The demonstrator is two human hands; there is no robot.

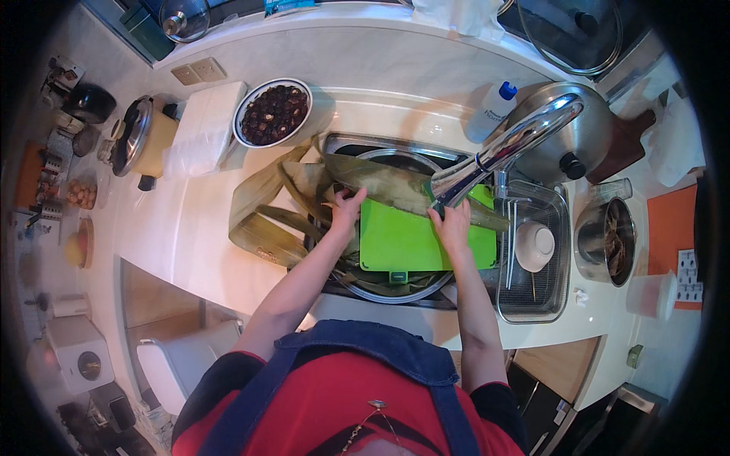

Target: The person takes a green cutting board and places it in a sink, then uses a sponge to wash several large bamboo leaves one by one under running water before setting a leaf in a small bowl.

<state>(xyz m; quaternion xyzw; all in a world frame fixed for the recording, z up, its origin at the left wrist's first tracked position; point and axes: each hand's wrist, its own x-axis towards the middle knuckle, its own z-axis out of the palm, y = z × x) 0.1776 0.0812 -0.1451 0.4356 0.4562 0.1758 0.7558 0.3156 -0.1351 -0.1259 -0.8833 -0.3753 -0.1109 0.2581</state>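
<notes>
A long, broad green leaf (388, 185) lies over the upper part of a bright green cutting board (416, 242), which rests across a large metal basin (393, 297) in the sink. My left hand (345, 212) grips the leaf near its left part. With my right hand (452, 222) I hold something small and dark, perhaps a scrubber, against the leaf's lower edge, under the chrome faucet (456, 185); the faucet head partly hides it. More broad leaves (268, 236) hang over the basin's left side onto the counter, and others show in the basin below the board.
A bowl of dark beans or mushrooms (274, 114) stands at the back left. Right of the sink are a wire drying basket (562, 285) with a pale bowl (534, 246), then a metal pot (593, 242). A large pot lid (562, 114) and a bottle (490, 114) stand behind the faucet.
</notes>
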